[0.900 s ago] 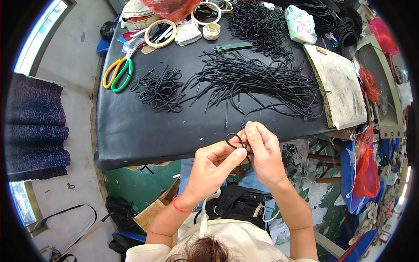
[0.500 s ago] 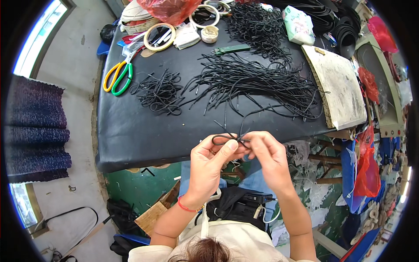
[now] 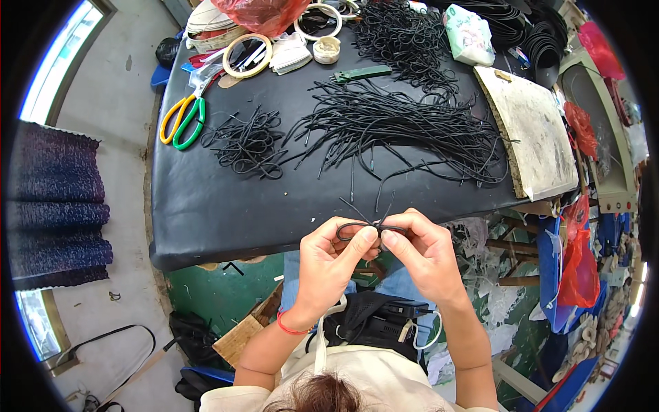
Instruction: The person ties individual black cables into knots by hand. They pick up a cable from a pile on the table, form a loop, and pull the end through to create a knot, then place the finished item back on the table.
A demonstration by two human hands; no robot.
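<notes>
A thin black cord [image 3: 353, 224] is looped into a small bow between my hands, just off the table's near edge. My left hand [image 3: 336, 250] pinches its left loop and knot between thumb and fingers. On the other side my right hand [image 3: 424, 250] pinches the cord close to the knot, both thumbs nearly touching. Two cord ends stick up from the knot toward the table. Beyond my hands lies a wide bundle of straight black cords [image 3: 405, 130]. A smaller pile of knotted black cords [image 3: 250, 143] rests left of it.
Scissors with yellow and green handles [image 3: 184, 122] lie at the table's left. A green-handled tool [image 3: 362, 73] sits behind the bundle, near a tangled black cord heap [image 3: 398, 41]. Tape rings [image 3: 248, 56], a small round tub [image 3: 327, 50] and a pale board [image 3: 528, 134] are also on the black table [image 3: 206, 220].
My right hand has shifted from reaching across the knot to pinching beside it, its thumb now upright next to the left thumb. The bow has spread out to both sides.
</notes>
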